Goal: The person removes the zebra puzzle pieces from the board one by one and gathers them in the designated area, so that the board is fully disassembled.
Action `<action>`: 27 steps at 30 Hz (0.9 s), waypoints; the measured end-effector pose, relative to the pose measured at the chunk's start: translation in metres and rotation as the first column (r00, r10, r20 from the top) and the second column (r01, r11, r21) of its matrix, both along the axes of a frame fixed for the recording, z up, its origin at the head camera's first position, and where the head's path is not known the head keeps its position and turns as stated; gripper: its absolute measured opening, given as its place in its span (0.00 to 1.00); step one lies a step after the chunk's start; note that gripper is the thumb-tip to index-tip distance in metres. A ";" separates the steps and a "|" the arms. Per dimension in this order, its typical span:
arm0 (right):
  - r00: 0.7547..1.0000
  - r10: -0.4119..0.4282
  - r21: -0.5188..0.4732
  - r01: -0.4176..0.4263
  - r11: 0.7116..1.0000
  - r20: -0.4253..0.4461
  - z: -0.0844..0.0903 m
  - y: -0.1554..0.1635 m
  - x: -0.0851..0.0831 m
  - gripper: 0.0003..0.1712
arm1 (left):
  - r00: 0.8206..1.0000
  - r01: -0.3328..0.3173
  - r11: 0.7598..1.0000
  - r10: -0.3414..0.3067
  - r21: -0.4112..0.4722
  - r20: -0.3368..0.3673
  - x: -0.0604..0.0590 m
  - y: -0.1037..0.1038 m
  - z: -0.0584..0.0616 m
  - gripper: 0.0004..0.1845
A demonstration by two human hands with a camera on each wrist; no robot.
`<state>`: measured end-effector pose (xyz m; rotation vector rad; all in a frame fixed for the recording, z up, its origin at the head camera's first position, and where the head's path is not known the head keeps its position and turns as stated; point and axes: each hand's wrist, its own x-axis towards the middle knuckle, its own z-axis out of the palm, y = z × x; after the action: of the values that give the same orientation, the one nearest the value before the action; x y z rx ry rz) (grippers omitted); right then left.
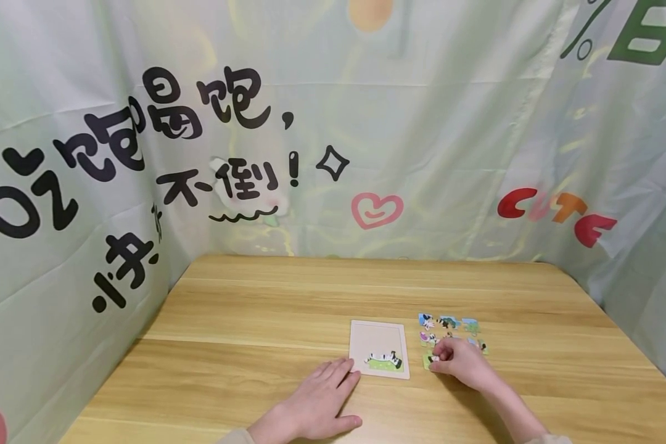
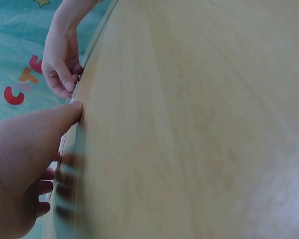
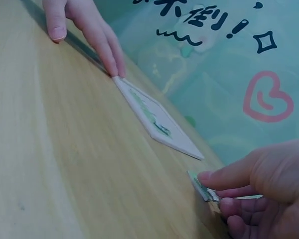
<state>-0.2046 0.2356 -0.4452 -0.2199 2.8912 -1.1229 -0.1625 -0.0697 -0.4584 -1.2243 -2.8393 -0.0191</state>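
While the flat left hand (image 1: 319, 401) steadies the pale square puzzle tray (image 1: 378, 348) on the tabletop (only its bottom row filled), the right hand (image 1: 459, 364) pinches a green cardboard puzzle piece (image 1: 428, 361), several loose pieces (image 1: 449, 330) left.

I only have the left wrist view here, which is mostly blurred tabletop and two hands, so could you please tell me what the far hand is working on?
Observer: The right hand pinches a green puzzle piece at the table surface; the right wrist view shows it in the grip of thumb and fingers.
Operator: Thank you. What is my near hand touching?
Observer: The left hand lies flat, fingertips against the near left corner of a pale puzzle tray.
Operator: Is anything in that tray yet?
Observer: Yes, some pieces sit along its bottom edge; the rest is bare.
Operator: Any other pieces?
Observer: Several loose pieces lie just right of the tray.
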 end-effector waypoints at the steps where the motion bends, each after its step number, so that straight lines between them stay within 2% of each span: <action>1: 1.000 -0.006 -0.012 0.006 1.000 0.005 0.000 0.000 0.000 0.12 | 1.000 0.000 1.000 0.000 0.000 0.001 0.000 0.000 0.000 0.41; 7: 1.000 -0.028 -0.051 0.028 0.998 0.003 0.007 -0.012 -0.005 0.11 | 1.000 0.000 1.000 0.000 -0.003 -0.002 -0.001 0.001 -0.001 0.40; 15: 0.995 0.103 -0.162 -0.104 0.981 -0.011 0.013 -0.049 -0.012 0.10 | 1.000 0.009 1.000 -0.009 -0.011 -0.011 -0.001 0.002 0.000 0.40; 21: 0.984 0.173 -0.144 -0.175 0.974 -0.028 0.007 -0.070 -0.013 0.09 | 1.000 0.005 1.000 -0.005 -0.012 0.007 -0.001 0.002 0.000 0.41; 27: 0.985 0.174 -0.126 -0.175 0.977 -0.017 0.003 -0.079 -0.012 0.10 | 1.000 0.013 1.000 -0.013 -0.013 -0.009 -0.002 0.001 -0.002 0.41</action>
<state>-0.2164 0.1562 -0.4426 -0.4711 2.7417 -1.2759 -0.1645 -0.0684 -0.4603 -1.2416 -2.8287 0.0049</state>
